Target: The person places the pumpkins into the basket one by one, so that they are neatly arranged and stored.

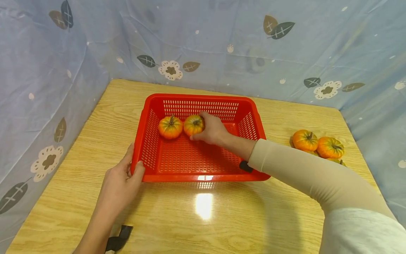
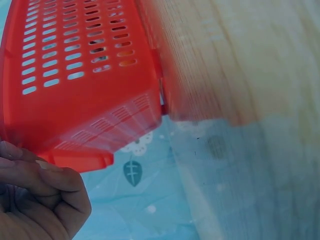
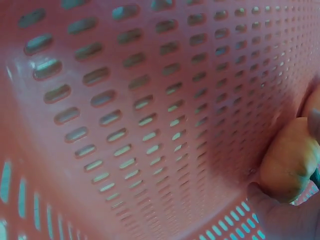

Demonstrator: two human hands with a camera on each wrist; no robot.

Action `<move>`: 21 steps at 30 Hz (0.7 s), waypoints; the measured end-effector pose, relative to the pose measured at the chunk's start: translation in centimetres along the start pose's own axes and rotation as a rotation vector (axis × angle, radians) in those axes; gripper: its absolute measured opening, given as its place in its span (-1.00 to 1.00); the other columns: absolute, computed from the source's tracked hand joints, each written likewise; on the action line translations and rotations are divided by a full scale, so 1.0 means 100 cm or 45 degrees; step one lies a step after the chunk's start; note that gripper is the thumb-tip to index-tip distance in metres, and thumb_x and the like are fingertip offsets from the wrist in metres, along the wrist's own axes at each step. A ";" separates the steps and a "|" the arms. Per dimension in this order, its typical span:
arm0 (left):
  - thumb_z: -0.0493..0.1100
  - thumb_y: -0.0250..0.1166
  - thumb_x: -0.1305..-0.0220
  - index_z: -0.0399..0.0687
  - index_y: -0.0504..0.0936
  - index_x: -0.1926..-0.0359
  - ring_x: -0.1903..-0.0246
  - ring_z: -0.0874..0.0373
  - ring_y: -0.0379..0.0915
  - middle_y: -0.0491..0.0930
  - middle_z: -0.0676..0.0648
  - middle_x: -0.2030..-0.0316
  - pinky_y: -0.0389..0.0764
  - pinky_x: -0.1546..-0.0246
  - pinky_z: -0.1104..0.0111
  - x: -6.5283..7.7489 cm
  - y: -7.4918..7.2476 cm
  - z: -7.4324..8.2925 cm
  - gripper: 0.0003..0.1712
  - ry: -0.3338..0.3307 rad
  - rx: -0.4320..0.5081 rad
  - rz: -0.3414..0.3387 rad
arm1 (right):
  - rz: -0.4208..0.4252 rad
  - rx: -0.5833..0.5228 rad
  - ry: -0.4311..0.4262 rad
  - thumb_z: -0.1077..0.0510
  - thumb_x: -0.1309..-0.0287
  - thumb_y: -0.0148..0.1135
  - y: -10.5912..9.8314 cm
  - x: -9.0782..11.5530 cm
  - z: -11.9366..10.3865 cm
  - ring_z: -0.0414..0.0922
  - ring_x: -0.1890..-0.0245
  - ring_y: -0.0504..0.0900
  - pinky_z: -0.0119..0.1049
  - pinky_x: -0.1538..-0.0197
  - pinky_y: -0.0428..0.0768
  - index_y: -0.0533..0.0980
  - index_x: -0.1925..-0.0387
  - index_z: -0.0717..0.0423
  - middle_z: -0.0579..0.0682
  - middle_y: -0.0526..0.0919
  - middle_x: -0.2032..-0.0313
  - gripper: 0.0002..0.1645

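Observation:
A red plastic basket (image 1: 203, 177) with slotted walls stands on the wooden table. My left hand (image 1: 122, 180) grips its left rim, thumb on the inner side and fingers outside; in the left wrist view the curled fingers (image 2: 47, 175) meet the rim's edge. Inside the basket my right hand (image 1: 212, 129) holds a small orange pumpkin (image 1: 194, 125) between thumb and fingers. A second pumpkin (image 1: 170, 127) sits just left of it, near the back left corner. The right wrist view shows the held pumpkin (image 3: 290, 160) low against the perforated floor.
Several more pumpkins (image 1: 330, 147) lie grouped on the table (image 1: 301, 197) to the right of the basket, partly behind the right sleeve. Blue patterned cloth (image 1: 215, 46) hangs around the table's back and sides. A black strap (image 1: 118, 238) shows by the left wrist.

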State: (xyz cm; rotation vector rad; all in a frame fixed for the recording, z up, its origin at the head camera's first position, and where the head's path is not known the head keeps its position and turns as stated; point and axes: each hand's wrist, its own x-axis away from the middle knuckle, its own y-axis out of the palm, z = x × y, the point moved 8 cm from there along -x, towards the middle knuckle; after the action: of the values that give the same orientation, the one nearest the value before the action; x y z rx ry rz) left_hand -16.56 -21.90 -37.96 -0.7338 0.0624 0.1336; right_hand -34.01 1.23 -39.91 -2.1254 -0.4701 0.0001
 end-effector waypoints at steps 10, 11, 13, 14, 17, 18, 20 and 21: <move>-0.07 0.07 -0.52 -0.16 0.12 -0.57 0.83 0.29 0.02 0.24 0.09 0.80 0.18 0.86 0.41 0.001 -0.001 0.000 -0.28 -0.007 -0.003 0.006 | -0.033 0.048 0.036 -0.12 -0.02 0.58 0.004 -0.005 0.004 0.08 -0.24 0.48 -0.11 -0.26 0.46 0.18 -0.49 0.27 0.19 0.48 -0.25 0.17; -0.07 0.07 -0.52 -0.16 0.12 -0.57 0.82 0.28 0.02 0.25 0.09 0.80 0.18 0.86 0.40 0.001 -0.001 0.000 -0.28 -0.009 -0.003 0.007 | -0.034 0.047 0.037 -0.12 -0.02 0.58 0.004 -0.005 0.004 0.08 -0.24 0.48 -0.11 -0.26 0.47 0.18 -0.49 0.28 0.19 0.48 -0.25 0.17; -0.07 0.07 -0.53 -0.16 0.11 -0.57 0.83 0.28 0.03 0.27 0.08 0.80 0.19 0.86 0.40 0.001 -0.001 0.000 -0.28 -0.013 0.000 0.006 | -0.034 0.045 0.040 -0.12 -0.01 0.59 0.004 -0.004 0.003 0.08 -0.23 0.49 -0.12 -0.25 0.48 0.18 -0.48 0.28 0.19 0.49 -0.24 0.18; -0.07 0.07 -0.52 -0.16 0.12 -0.57 0.83 0.28 0.04 0.33 0.06 0.78 0.20 0.86 0.40 0.001 -0.001 0.000 -0.29 -0.011 0.001 0.007 | -0.034 0.047 0.041 -0.13 0.00 0.59 0.003 -0.004 0.003 0.07 -0.22 0.50 -0.12 -0.24 0.48 0.19 -0.47 0.29 0.20 0.49 -0.23 0.18; -0.07 0.07 -0.53 -0.17 0.12 -0.57 0.82 0.27 0.06 0.54 -0.09 0.65 0.22 0.85 0.39 0.001 -0.001 0.001 -0.29 0.003 0.006 0.012 | -0.028 0.055 0.043 -0.15 0.03 0.60 0.001 -0.003 0.003 0.08 -0.19 0.51 -0.13 -0.23 0.49 0.22 -0.43 0.31 0.20 0.51 -0.18 0.16; -0.07 0.07 -0.53 -0.17 0.12 -0.57 0.81 0.27 0.06 0.56 -0.12 0.61 0.23 0.85 0.39 0.000 0.000 0.001 -0.29 0.005 0.005 0.012 | -0.025 0.059 0.042 -0.16 0.03 0.60 0.000 -0.002 0.003 0.08 -0.18 0.52 -0.13 -0.22 0.49 0.24 -0.41 0.32 0.20 0.52 -0.16 0.15; -0.07 0.07 -0.53 -0.18 0.13 -0.57 0.81 0.27 0.07 0.60 -0.15 0.56 0.24 0.84 0.38 0.000 -0.001 0.002 -0.29 0.012 0.003 0.013 | -0.021 0.066 0.044 -0.18 0.03 0.59 -0.004 -0.001 0.003 0.08 -0.18 0.51 -0.13 -0.23 0.48 0.25 -0.40 0.33 0.21 0.53 -0.16 0.15; -0.07 0.07 -0.53 -0.18 0.12 -0.57 0.80 0.27 0.07 0.58 -0.13 0.60 0.24 0.84 0.38 0.000 -0.001 0.002 -0.29 0.011 -0.001 0.010 | -0.019 0.066 0.045 -0.18 0.03 0.59 -0.006 0.000 0.003 0.09 -0.19 0.51 -0.12 -0.24 0.47 0.25 -0.40 0.34 0.22 0.52 -0.17 0.15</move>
State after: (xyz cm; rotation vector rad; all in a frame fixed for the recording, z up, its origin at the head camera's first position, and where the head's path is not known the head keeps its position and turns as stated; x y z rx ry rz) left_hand -16.57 -21.80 -37.77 -0.7346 0.0732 0.1382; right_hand -34.27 1.75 -39.63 -2.0680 -0.4598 -0.0336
